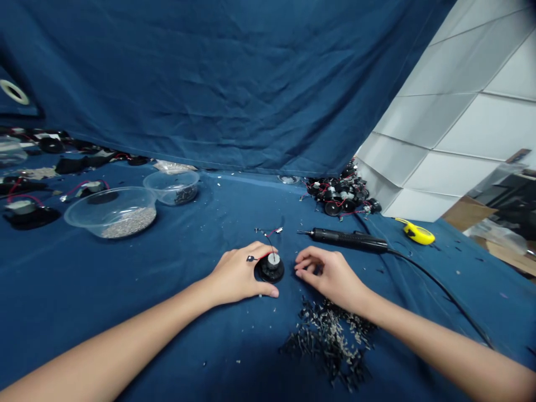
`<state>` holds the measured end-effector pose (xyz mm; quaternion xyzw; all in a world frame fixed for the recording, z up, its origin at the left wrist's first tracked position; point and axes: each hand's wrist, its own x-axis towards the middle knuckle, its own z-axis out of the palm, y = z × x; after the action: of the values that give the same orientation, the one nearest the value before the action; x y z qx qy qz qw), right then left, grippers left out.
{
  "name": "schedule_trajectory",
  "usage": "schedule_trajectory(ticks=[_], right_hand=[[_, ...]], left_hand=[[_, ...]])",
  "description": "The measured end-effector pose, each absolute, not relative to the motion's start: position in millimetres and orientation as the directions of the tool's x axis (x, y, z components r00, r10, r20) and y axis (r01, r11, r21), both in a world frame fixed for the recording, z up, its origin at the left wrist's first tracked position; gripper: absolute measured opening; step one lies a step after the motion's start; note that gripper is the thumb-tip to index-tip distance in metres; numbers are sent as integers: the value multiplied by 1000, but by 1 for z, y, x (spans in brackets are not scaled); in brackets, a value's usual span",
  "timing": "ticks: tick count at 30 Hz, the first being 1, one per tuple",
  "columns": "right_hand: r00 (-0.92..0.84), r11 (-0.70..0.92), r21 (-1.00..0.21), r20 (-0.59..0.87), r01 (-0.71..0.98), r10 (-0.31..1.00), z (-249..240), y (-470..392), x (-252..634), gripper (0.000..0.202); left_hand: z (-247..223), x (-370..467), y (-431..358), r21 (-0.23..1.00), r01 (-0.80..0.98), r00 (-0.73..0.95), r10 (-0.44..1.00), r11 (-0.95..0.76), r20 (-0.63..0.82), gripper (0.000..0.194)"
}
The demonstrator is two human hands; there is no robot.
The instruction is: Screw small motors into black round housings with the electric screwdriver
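On the blue cloth (218, 340), a round black part (273, 273) with a grey top lies near mid-view, a thin wire rising toward twelve o'clock. The left hand (240, 273) curves around its nine-o'clock side in a wide C, thumb by the near edge; I cannot tell whether it grips. At three o'clock, just apart, the right hand (324, 271) is half curled, fingertips near the thumb; whether something small sits between them I cannot tell. What look like loose screws (330, 335) spread at five o'clock. An electric screwdriver (349, 240) lies at two, a larger clear bowl (90, 215) at ten.
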<state>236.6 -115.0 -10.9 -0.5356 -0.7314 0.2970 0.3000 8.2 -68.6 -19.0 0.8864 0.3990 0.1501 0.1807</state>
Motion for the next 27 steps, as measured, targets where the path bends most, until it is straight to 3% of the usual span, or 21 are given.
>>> schedule_trajectory(ticks=[4, 15, 27], right_hand=[[-262, 292, -795, 173, 532, 949, -12, -122, 220, 14], [-331, 428, -736, 287, 524, 899, -12, -130, 208, 17], [-215, 342, -782, 268, 521, 939, -22, -133, 203, 7]], left_hand=[[-17, 3, -67, 509, 618, 661, 746, -599, 76, 75], [-14, 0, -65, 563, 565, 697, 714, -604, 66, 71], [-8, -4, -65, 640, 506, 726, 686, -578, 45, 73]])
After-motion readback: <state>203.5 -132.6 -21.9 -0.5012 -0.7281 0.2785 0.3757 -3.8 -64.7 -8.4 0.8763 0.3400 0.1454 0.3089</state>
